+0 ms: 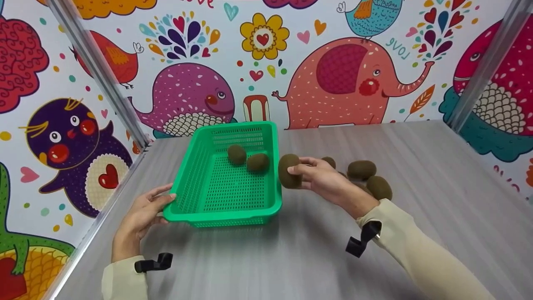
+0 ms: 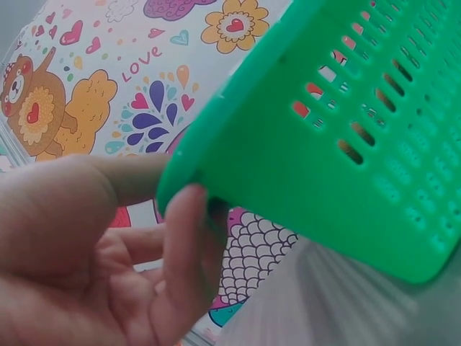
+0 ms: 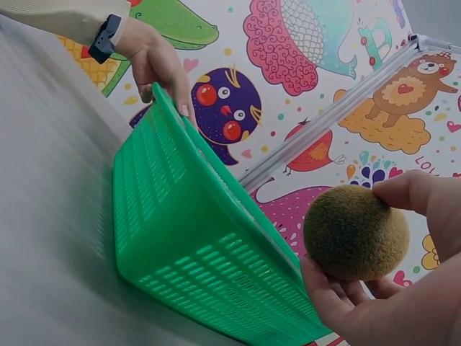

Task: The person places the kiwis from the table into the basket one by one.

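A green plastic basket (image 1: 225,216) with slotted walls stands on the table, and two brown kiwis (image 1: 257,162) lie inside toward its far right. My left hand (image 1: 143,214) grips the basket's left rim, thumb on top and fingers beneath, as the left wrist view also shows. Between thumb and fingers my right hand (image 1: 327,177) holds another kiwi (image 1: 289,171), just outside the right rim. In the right wrist view this fuzzy kiwi (image 3: 356,232) is pinched beside the basket wall (image 3: 216,267).
Several more kiwis (image 1: 362,170) lie on the grey table (image 1: 449,200) behind and right of my right hand, partly hidden by it. Walls with cartoon animals (image 1: 191,91) and metal corner posts (image 1: 100,75) enclose the table at the back and sides.
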Available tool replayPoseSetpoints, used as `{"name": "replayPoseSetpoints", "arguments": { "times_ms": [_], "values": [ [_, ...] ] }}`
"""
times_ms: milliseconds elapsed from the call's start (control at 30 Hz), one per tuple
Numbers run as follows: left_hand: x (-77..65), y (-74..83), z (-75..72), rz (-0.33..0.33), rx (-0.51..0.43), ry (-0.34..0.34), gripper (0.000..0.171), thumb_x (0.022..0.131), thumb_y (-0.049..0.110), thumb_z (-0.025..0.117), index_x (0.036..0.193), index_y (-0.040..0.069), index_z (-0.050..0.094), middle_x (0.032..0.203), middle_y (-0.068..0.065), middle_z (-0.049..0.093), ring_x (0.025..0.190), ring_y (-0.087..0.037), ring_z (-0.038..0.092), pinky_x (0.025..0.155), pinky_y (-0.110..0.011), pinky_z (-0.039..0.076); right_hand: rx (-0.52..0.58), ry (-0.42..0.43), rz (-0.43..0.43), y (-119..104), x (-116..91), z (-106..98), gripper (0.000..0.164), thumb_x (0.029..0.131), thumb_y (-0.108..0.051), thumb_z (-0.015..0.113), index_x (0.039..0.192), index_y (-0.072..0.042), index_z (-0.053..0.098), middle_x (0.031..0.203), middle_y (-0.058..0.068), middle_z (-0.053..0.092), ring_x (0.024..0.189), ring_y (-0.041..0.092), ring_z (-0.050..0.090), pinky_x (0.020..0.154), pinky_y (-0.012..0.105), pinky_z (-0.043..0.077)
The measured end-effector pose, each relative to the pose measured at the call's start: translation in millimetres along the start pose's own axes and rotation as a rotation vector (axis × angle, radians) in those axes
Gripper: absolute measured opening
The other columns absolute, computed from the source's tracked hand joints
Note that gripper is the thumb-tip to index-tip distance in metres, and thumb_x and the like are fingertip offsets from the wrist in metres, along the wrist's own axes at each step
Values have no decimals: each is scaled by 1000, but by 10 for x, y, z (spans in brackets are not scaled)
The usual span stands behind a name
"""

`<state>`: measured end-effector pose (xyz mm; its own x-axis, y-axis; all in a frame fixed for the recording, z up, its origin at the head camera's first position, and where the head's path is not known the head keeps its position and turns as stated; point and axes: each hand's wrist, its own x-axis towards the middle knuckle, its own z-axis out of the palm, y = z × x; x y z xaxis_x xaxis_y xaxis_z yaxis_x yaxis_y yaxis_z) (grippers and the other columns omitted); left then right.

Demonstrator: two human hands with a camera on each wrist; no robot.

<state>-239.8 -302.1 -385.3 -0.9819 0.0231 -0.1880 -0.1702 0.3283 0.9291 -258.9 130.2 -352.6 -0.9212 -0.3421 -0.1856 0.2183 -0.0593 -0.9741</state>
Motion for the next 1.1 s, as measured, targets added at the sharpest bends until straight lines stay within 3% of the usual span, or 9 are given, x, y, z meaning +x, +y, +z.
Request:
{"name": "replayPoseSetpoints", "arguments": {
  "times_ms": [367, 767, 1100],
  "values": [
    [-8, -11, -3, 3, -4, -11, 61, 104, 29, 56, 155, 4, 33, 95, 9, 69, 75, -6, 65, 61, -26, 58, 24, -15, -8, -61, 95, 143, 66, 97, -22, 64, 150, -1, 30, 146, 16, 45, 127, 27, 56, 112, 43, 46],
    [9, -8, -8, 5, -14, -29, 63, 104, 28, 55, 156, 4, 30, 98, 10, 67, 76, -5, 65, 59, -25, 57, -9, -51, -9, -127, 218, 360, 53, 98, -22, 62, 143, -2, 42, 142, 14, 50, 127, 29, 56, 112, 44, 47],
    [7, -15, -11, 7, -27, -29, 63, 104, 29, 56, 156, 4, 30, 100, 10, 67, 77, -6, 65, 59, -25, 58, -34, -21, 40, -174, 321, 511, 63, 97, -27, 65, 148, -5, 35, 144, 11, 48, 134, 31, 50, 114, 45, 45]
  ]
}}
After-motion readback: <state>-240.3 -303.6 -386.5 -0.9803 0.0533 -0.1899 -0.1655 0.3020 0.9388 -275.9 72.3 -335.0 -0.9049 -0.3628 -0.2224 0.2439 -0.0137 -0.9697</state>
